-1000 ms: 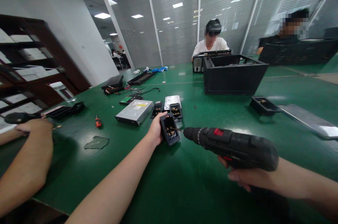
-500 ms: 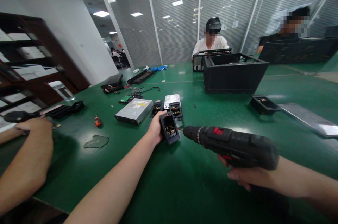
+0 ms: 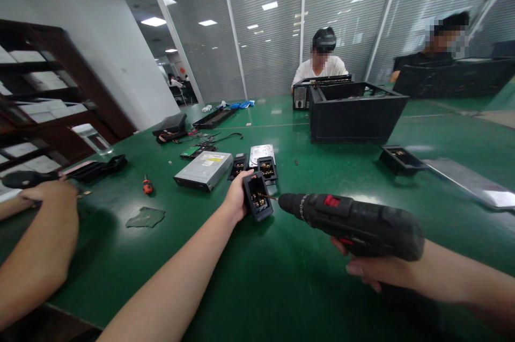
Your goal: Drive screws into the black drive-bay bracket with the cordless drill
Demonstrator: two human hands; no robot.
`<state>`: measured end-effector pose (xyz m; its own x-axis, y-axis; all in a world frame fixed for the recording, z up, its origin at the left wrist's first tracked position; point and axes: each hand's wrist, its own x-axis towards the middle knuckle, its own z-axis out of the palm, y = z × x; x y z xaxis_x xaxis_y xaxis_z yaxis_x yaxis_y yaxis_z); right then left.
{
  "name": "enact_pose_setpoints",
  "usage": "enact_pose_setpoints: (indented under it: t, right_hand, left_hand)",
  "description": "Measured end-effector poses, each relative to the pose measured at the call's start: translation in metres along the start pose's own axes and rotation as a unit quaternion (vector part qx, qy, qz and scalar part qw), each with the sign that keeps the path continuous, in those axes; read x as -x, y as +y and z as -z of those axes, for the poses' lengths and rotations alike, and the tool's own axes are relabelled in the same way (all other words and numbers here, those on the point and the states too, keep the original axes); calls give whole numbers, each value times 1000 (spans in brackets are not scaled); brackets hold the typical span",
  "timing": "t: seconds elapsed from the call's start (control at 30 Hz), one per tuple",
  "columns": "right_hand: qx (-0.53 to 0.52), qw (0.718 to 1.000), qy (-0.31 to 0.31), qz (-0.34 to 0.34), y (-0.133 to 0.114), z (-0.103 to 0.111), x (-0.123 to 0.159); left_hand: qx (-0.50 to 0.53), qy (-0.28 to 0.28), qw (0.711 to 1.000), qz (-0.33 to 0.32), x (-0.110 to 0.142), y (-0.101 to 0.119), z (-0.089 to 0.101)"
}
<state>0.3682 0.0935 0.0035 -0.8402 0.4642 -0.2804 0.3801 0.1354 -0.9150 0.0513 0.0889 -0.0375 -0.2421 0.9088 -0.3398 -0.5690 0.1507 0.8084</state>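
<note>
My left hand (image 3: 236, 196) grips a small black plastic bracket (image 3: 257, 197) with brass parts inside, held tilted on edge on the green table (image 3: 281, 288). My right hand (image 3: 374, 272) is wrapped round the grip of a black cordless drill (image 3: 354, 224) with a red switch. The drill's bit points left and its tip sits inside the bracket. Two more like brackets (image 3: 253, 166) lie just behind the one I hold.
A silver optical drive (image 3: 203, 169), a hard disk (image 3: 262, 152), an orange-handled screwdriver (image 3: 147, 186) and cables lie to the left. A black computer case (image 3: 354, 111) stands beyond. Another person's arm (image 3: 40, 245) rests at the near left. Two people sit at the far side.
</note>
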Motion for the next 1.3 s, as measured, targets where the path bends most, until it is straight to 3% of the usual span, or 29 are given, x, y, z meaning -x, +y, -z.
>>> enact_pose_setpoints:
  t: [1.3]
  right_hand:
    - [-23,1000,-4,1,-4,0,0]
  left_hand:
    - [-4,22,1000,-6,1,0,-1]
